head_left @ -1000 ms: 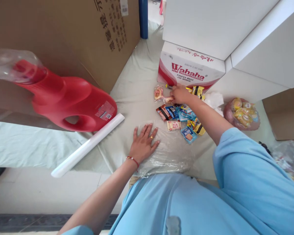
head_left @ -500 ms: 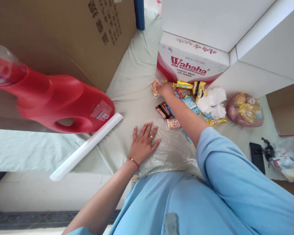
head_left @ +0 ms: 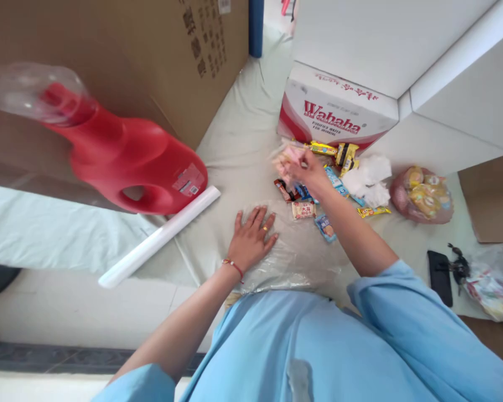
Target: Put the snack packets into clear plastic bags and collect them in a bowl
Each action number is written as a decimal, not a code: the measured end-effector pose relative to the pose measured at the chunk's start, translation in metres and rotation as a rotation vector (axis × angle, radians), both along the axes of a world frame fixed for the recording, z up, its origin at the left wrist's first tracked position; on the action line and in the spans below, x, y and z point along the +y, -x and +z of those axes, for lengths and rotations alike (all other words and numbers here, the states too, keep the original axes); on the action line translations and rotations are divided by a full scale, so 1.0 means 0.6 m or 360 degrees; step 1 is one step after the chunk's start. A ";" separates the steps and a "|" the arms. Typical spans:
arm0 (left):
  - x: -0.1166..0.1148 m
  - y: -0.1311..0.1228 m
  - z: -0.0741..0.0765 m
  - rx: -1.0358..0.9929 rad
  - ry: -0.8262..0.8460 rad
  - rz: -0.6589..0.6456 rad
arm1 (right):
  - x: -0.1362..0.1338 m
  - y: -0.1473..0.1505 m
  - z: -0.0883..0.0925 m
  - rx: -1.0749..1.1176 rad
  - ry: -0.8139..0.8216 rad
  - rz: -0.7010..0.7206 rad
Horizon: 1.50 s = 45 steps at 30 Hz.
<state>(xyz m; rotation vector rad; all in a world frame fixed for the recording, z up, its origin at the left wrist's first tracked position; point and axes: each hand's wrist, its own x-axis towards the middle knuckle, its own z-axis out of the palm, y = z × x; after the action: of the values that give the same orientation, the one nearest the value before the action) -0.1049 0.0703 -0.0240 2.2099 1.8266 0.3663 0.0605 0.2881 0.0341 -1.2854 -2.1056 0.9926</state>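
Note:
My right hand pinches a pink-and-cream snack packet, lifted and a little blurred, in front of the Wahaha box. My left hand lies flat with fingers spread on a sheet of clear plastic film over the cloth. Around my right hand are several small wrapped snacks: a dark red one, a cream one with red print, a blue one, and yellow ones by the box. My right forearm hides part of the pile.
A big red jug and a white roll lie to the left by a brown carton. The Wahaha box stands behind. At right are crumpled white tissue, a pink bowl of wrapped snacks, a phone and keys.
My right hand has picked up the pink-and-cream packet and drawn it slightly back toward me. My left hand stays flat on the film. The whole view has shifted a little.

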 end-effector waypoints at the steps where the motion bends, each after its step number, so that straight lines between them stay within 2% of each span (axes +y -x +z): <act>1: 0.000 0.000 0.000 -0.0009 0.0002 0.0003 | -0.032 -0.024 0.007 -0.0028 -0.0025 0.0060; 4: 0.000 -0.001 0.000 -0.0025 0.0015 0.0002 | -0.141 -0.082 0.011 -0.0359 -0.0168 0.0315; 7: -0.001 -0.001 -0.001 -0.0022 0.0023 0.0007 | -0.246 -0.109 -0.004 -0.0796 -0.0388 0.0433; 9: -0.001 -0.001 -0.002 -0.0010 0.0027 0.0005 | -0.295 -0.120 -0.015 -0.0924 -0.0408 0.0553; 11: -0.001 -0.001 -0.004 0.0003 0.0026 -0.0002 | -0.318 -0.134 -0.020 -0.0843 -0.0364 0.0629; 16: 0.000 -0.001 -0.008 0.0045 0.0010 0.0020 | -0.297 -0.163 -0.018 -0.0574 -0.0305 0.0510; 22: 0.000 -0.004 -0.010 0.0081 -0.0004 0.0025 | -0.292 -0.138 -0.017 -0.0761 -0.0294 0.0589; 24: 0.000 -0.005 -0.011 0.0063 0.0001 0.0043 | -0.297 -0.141 -0.019 -0.0750 -0.0297 0.0472; 28: 0.001 -0.006 -0.010 0.0056 0.0004 0.0050 | -0.296 -0.166 -0.023 -0.0625 -0.0243 0.0098; 30: 0.001 -0.006 -0.009 0.0068 0.0004 0.0043 | -0.295 -0.168 -0.023 -0.0595 -0.0241 0.0036; 36: 0.001 -0.006 -0.007 0.0093 0.0008 0.0046 | -0.311 -0.111 -0.020 -0.0990 -0.0334 0.0366; 38: 0.000 -0.006 -0.008 0.0089 0.0003 0.0040 | -0.314 -0.099 -0.020 -0.1100 -0.0354 0.0414; 41: 0.002 -0.005 -0.009 0.0087 0.0020 0.0032 | -0.313 -0.106 -0.019 -0.1159 -0.0337 0.0439; 45: 0.007 -0.003 -0.009 0.0105 0.0100 0.0016 | -0.306 -0.145 -0.017 -0.1151 -0.0268 0.0467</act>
<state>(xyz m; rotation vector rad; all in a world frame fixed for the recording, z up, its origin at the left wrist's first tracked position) -0.1028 0.0747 -0.0291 2.1957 1.8569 0.2374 0.1473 0.1048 0.0241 -1.4106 -2.9136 0.4582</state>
